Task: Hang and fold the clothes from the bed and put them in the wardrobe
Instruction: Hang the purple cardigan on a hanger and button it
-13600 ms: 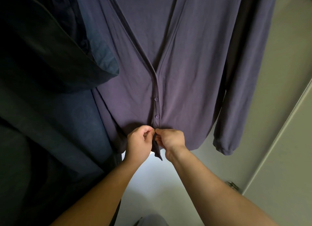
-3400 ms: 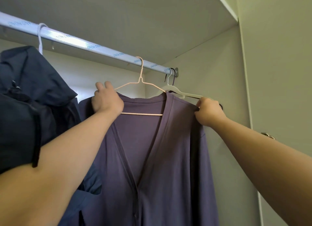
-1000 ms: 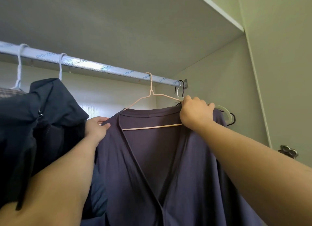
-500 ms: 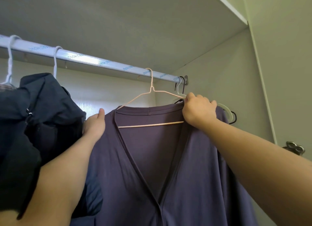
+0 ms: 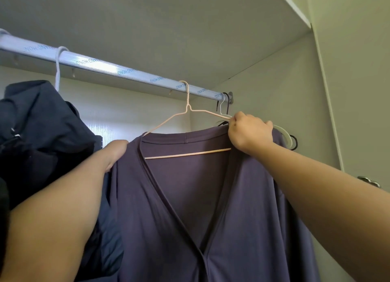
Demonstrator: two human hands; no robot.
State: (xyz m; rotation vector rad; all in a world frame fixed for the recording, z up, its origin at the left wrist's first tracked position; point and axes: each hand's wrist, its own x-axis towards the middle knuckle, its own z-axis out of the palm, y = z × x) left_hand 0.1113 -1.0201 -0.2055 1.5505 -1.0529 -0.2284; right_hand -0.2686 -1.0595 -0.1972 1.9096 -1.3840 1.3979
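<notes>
Left of the left hand hangs a dark jacket [image 5: 42,134]. The left hand [image 5: 114,155] has dropped its raised thumb and now presses on the cardigan [image 5: 190,218] shoulder; its fingers are hidden, so I cannot tell its grip. Between the hands, the cardigan hangs on its hanger [image 5: 187,111] from the rail [image 5: 95,65]. The right hand [image 5: 250,134] stays curled over the other shoulder, spare hangers [image 5: 285,134] just behind it. This looks like final straightening before release
</notes>
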